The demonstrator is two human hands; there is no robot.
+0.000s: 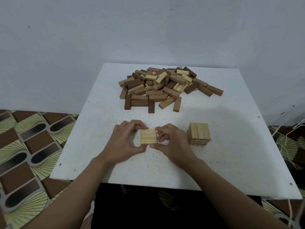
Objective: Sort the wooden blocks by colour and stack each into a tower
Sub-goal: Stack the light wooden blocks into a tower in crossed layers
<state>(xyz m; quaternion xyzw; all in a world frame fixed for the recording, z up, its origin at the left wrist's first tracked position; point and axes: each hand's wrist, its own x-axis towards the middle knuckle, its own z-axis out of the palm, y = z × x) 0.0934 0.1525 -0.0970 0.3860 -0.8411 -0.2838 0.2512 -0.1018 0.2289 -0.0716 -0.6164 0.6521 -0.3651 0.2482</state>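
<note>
— Where are the hands?

— Both are on the near side of the loose heap of light, tan and dark brown wooden blocks (pixel 166 87), about level with its middle. Between them sits a square layer of pale yellow wooden blocks (pixel 148 136), laid side by side with their seams running left to right.

— Who has hold of it?

— Both do. The left hand (pixel 124 140) is curled round its left edge, with the fingers bent over the far corner and the thumb against the near corner. The right hand (pixel 172 143) pinches the right edge, with bent fingers at the side and the thumb lying along the near edge.

— Is the layer on the table or lifted?

— I cannot tell. The hands hide its sides, so whatever lies beneath its top face is hidden too.

— Anything already built?

— A short tower of pale yellow wooden blocks (pixel 199 135) stands nearer the person than the heap, below the heap's right end and apart from the right hand. Its top layer is three blocks running away from the person, and the layers under it are crossed.

— And the heap itself?

— It is unsorted, with the colours jumbled and blocks lying over one another. It lies at the far side of the square white table (pixel 239 162), close to the pale grey wall (pixel 66 47). Left of the table is patterned brown and cream floor (pixel 29 142).
</note>
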